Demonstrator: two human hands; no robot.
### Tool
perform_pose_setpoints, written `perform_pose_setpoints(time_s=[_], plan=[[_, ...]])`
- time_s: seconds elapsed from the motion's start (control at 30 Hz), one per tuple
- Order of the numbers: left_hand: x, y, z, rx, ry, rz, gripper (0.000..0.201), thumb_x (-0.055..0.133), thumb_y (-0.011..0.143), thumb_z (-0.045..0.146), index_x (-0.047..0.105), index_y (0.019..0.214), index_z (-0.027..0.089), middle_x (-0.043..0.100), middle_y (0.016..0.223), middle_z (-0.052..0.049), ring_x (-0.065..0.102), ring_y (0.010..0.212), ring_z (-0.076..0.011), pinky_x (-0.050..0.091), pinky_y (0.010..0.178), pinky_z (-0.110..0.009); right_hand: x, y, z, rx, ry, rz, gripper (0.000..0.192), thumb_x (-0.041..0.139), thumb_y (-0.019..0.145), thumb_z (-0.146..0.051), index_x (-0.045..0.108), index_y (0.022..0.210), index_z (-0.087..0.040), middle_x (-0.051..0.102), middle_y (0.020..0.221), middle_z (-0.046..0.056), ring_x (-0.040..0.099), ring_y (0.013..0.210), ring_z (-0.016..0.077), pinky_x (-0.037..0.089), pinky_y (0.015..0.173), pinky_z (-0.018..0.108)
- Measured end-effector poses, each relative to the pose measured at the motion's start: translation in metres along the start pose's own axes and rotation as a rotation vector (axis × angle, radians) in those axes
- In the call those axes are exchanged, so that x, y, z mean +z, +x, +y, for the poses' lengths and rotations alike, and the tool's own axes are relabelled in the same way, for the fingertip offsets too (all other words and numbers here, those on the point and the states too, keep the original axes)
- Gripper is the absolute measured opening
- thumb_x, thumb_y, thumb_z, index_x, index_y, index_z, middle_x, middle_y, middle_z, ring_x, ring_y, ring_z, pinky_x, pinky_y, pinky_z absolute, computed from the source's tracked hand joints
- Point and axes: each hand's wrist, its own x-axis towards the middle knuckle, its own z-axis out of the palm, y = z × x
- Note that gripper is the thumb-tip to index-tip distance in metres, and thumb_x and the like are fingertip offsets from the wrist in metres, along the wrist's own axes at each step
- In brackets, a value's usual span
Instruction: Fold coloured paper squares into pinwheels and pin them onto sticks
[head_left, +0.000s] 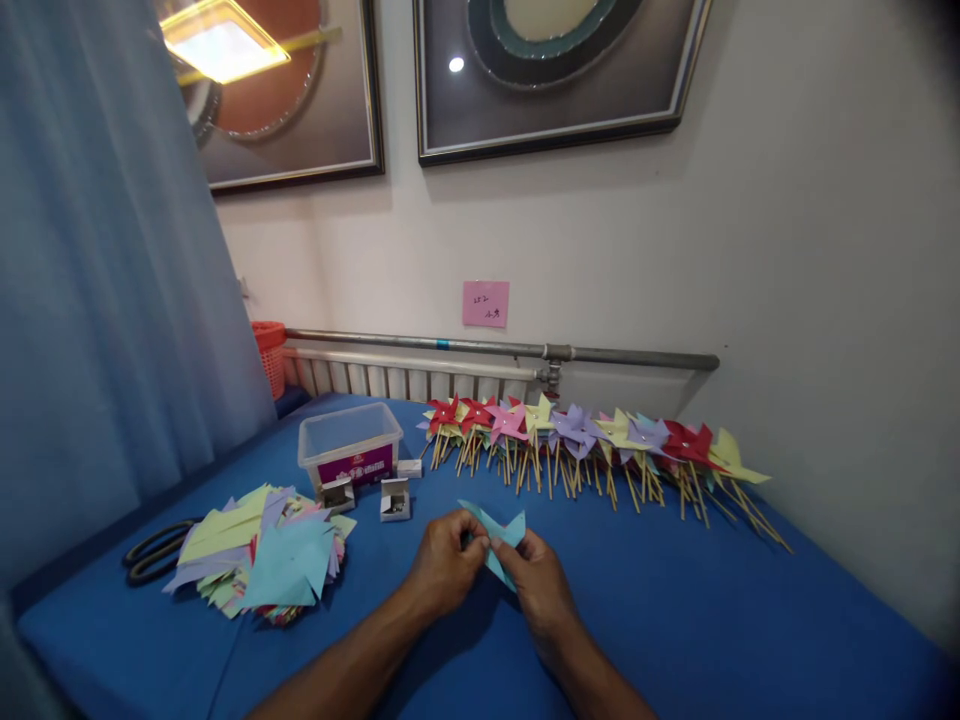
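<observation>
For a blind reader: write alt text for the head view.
Both hands, left hand and right hand, pinch a light blue paper piece over a blue table. A row of finished pinwheels lies behind; a stack of cut paper lies left.

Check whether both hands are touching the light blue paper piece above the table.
Touching. The head view shows the left hand and right hand both pinching the light blue paper piece, fingers closed on its edges, above the blue table.

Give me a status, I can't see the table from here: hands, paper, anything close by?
Left hand and right hand both pinching light blue paper piece above blue table. Stack of cut papers lies left; pinwheel row behind, apart.
</observation>
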Motion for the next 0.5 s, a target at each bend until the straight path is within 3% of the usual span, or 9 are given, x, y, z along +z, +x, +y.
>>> perform_pose_setpoints(time_s=[0.5], plan=[[-0.0007,-0.0005,-0.0028,0.013,0.015,-0.011,0.009,0.055,0.080,0.022,0.058,0.072,0.019,0.056,0.065,0.003,0.050,0.063,-0.0135,0.035,0.062,-0.026,-0.0020,0.0002,-0.0010,-0.068,-0.130,-0.034,0.027,0.076,0.072,-0.043,0.071,0.082,-0.019,0.071,0.072,0.002,0.063,0.070,0.0207,0.047,0.067,0.030]])
